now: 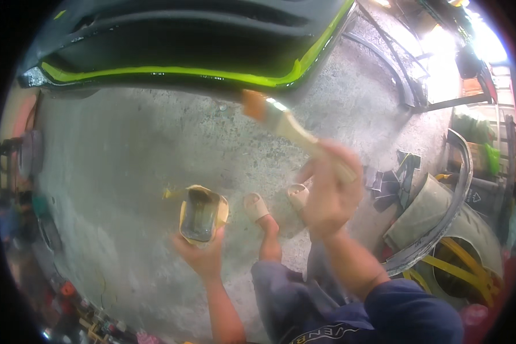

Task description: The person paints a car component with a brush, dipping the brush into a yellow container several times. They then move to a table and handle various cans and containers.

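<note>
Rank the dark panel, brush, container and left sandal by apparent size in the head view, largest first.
1. Dark panel, though cut off by the frame
2. Brush and container, unranked: the brush looks longer, the container broader
3. Left sandal

Head view, one entry. Mount: worn on the person's head, left unit of a side-by-side pair. Lens: wide fisheye, straight edges bowed toward a round rim with black corners. Facing: down over the hands, upright, unmirrored. Range: close; left hand [203, 255] and right hand [335, 195] both within the field, the right appearing larger. Coverage: beyond the hands, a dark panel [172, 49] cut by the upper edge; between them, sandalled feet [256, 206]; nearer the body than either hand, trousers [286, 292].
</note>
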`<state>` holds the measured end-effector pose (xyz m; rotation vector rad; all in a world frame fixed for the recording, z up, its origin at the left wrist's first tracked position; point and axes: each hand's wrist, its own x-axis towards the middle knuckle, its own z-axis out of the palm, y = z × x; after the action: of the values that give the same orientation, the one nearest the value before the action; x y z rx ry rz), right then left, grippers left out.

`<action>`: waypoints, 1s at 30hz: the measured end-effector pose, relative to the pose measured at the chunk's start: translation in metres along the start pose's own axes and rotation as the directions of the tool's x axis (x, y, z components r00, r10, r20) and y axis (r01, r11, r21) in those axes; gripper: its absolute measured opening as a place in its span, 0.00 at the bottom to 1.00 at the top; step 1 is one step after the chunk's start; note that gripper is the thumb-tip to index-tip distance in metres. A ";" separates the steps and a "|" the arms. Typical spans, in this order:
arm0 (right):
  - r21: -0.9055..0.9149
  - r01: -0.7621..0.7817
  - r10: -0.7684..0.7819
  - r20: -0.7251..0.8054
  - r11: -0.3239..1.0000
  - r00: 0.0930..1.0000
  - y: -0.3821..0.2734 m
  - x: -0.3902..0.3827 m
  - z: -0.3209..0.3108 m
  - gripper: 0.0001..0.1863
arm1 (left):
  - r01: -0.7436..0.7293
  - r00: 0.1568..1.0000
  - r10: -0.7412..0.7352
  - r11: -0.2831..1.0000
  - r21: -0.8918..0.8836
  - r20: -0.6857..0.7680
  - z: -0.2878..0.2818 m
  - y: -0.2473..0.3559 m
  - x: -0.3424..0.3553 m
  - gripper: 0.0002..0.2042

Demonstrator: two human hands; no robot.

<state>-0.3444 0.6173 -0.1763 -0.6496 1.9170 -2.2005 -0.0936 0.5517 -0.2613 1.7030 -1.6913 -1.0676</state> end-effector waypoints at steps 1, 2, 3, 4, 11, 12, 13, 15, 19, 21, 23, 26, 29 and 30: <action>0.002 -0.068 0.068 -0.020 0.998 0.998 -0.001 0.011 -0.012 0.13 | -0.037 0.999 0.035 0.999 0.035 0.037 0.000 -0.006 -0.003 0.35; 0.001 -0.067 0.067 -0.034 0.998 0.997 0.001 0.023 -0.026 0.12 | -0.073 0.995 0.068 0.995 0.070 0.075 0.000 -0.009 -0.005 0.34; 0.003 -0.068 0.068 -0.049 0.998 0.996 0.004 0.032 -0.039 0.12 | -0.113 0.992 0.104 0.985 0.133 0.070 0.005 -0.004 -0.009 0.35; 0.004 -0.068 0.068 -0.050 0.998 0.996 0.003 0.036 -0.049 0.12 | -0.113 0.992 0.105 0.984 0.134 0.071 0.010 -0.002 -0.010 0.35; 0.139 -0.037 0.030 0.049 0.990 0.998 -0.016 0.048 -0.045 0.13 | 0.031 0.980 -0.020 0.998 -0.052 0.197 0.042 0.024 -0.013 0.38; 0.164 -0.085 0.073 0.079 0.983 0.994 -0.015 0.054 -0.041 0.13 | 0.022 0.978 -0.006 0.997 -0.078 0.207 0.048 0.026 -0.012 0.38; 0.139 -0.104 0.097 0.058 0.985 0.994 -0.015 0.059 -0.040 0.13 | 0.014 0.976 0.009 0.995 -0.103 0.217 0.053 0.028 -0.011 0.37; 0.123 -0.109 0.108 0.009 0.986 0.994 -0.010 0.067 -0.053 0.13 | 0.017 0.973 0.011 0.993 -0.117 0.232 0.059 0.033 -0.009 0.38; 0.087 -0.098 0.104 -0.068 0.991 0.992 -0.002 0.075 -0.099 0.13 | 0.037 0.973 0.004 0.985 -0.170 0.230 0.061 0.030 -0.010 0.38; 0.135 -0.057 0.060 -0.014 0.989 0.998 -0.004 0.082 -0.103 0.14 | 0.024 0.975 0.005 0.991 -0.128 0.222 0.061 0.032 -0.010 0.37; 0.165 -0.094 0.070 0.146 0.982 0.987 -0.002 0.095 -0.096 0.14 | -0.054 0.977 0.058 0.998 -0.021 0.207 0.062 0.024 -0.012 0.36; 0.122 -0.133 0.086 0.330 0.984 0.940 0.006 0.132 -0.099 0.13 | -0.036 0.977 0.044 0.998 -0.043 0.209 0.065 0.024 -0.016 0.36; 0.124 -0.021 -0.007 0.225 0.992 0.974 0.007 0.159 -0.109 0.14 | -0.096 0.975 0.102 0.995 -0.037 0.198 0.067 0.020 -0.020 0.36; 0.128 -0.026 -0.004 0.232 0.991 0.973 0.004 0.160 -0.114 0.14 | -0.123 0.975 0.120 0.992 0.003 0.189 0.068 0.020 -0.023 0.36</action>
<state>-0.5359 0.6576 -0.1544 -0.8300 1.6440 -2.1146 -0.1581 0.5839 -0.2791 1.5255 -1.8987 -1.1923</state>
